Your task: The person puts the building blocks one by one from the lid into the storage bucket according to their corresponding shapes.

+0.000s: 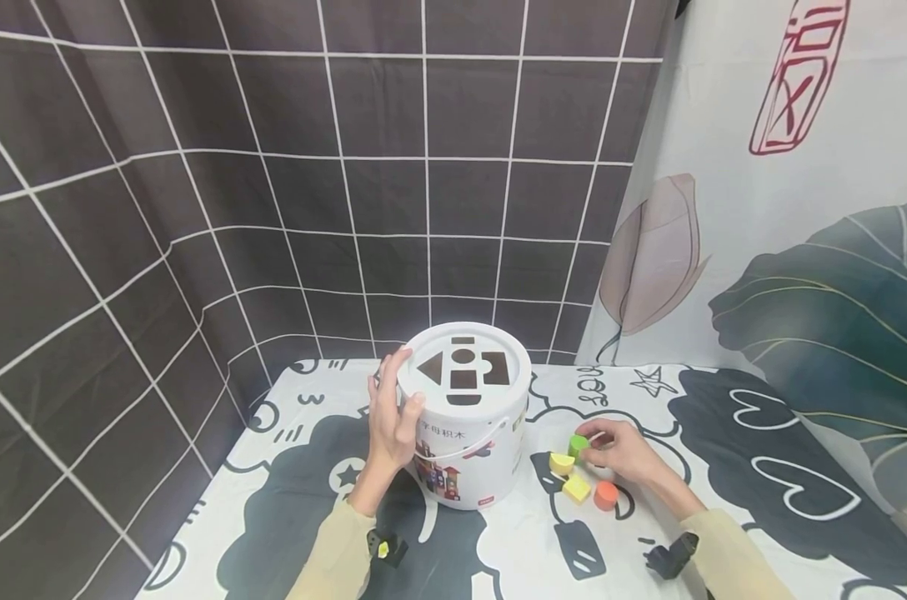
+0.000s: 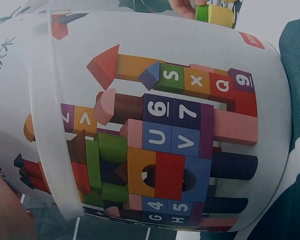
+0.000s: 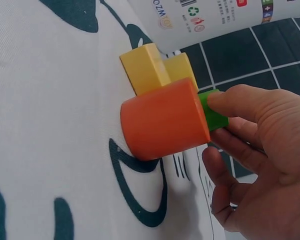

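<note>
A white toy-block bucket [image 1: 464, 442] stands upright, its lid [image 1: 438, 403] cut with several shaped holes. My left hand [image 1: 395, 412] rests against the bucket's left side, fingers extended up to the rim and thumb near the lid's front edge. To the bucket's right, my right hand [image 1: 620, 450] pinches a green block [image 1: 578, 447] between thumb and fingers. Beside it on the cloth lie a yellow half-round block [image 1: 562, 463], another yellow block [image 1: 577, 488] and an orange-red cylinder block [image 1: 606, 496]. In the right wrist view the orange-red block [image 3: 162, 120] partly hides the green one.
A white cloth with black cartoon prints [image 1: 528, 550] covers the table. Behind it hangs a dark curtain with white grid lines [image 1: 378, 200], and a pale leaf-print curtain [image 1: 769, 275] hangs at the right. The bucket's white handle [image 1: 461, 454] hangs down its front.
</note>
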`<control>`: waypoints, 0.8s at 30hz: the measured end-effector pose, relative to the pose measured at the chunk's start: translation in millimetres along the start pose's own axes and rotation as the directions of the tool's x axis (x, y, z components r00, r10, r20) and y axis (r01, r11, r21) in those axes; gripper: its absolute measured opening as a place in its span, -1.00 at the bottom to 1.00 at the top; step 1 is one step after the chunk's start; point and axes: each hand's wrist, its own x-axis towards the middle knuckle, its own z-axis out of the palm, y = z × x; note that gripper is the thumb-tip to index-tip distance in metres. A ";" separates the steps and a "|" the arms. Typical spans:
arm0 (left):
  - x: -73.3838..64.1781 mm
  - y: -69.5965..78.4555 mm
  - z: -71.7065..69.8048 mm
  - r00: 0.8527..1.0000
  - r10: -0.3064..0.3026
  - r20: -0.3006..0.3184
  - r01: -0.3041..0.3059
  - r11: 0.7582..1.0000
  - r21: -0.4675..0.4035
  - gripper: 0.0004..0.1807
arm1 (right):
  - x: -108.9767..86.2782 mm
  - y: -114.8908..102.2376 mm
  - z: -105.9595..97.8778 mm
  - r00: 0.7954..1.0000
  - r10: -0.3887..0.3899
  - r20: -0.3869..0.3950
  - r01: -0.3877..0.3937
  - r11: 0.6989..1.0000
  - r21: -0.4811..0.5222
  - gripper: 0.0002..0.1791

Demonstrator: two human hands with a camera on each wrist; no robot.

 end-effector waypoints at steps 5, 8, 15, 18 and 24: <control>0.0 0.0 0.1 1.000 0.000 0.001 0.000 1.000 -0.002 -0.29 | 1.3 -5.0 -3.8 1.000 -0.007 -0.021 0.007 1.000 -0.012 -0.65; 0.3 -0.3 0.2 1.000 0.001 0.001 -0.001 1.000 -0.004 -0.29 | 2.7 -8.9 -7.9 0.999 -0.039 -0.027 0.038 0.999 -0.035 -0.66; -0.3 -1.1 -0.1 1.000 -0.001 0.004 0.001 1.000 -0.002 -0.29 | 6.5 -18.6 -16.1 0.998 -0.048 -0.031 0.046 0.997 -0.063 -0.64; 0.3 -1.2 -0.1 1.000 0.001 0.003 -0.001 1.000 0.001 -0.29 | 8.4 -21.8 -19.0 0.998 -0.062 -0.034 0.060 0.996 -0.060 -0.63; 0.1 -1.0 -0.3 1.000 0.006 0.000 -0.006 1.000 -0.002 -0.29 | 11.3 -27.6 -26.1 0.993 -0.107 -0.052 0.103 0.991 -0.082 -0.63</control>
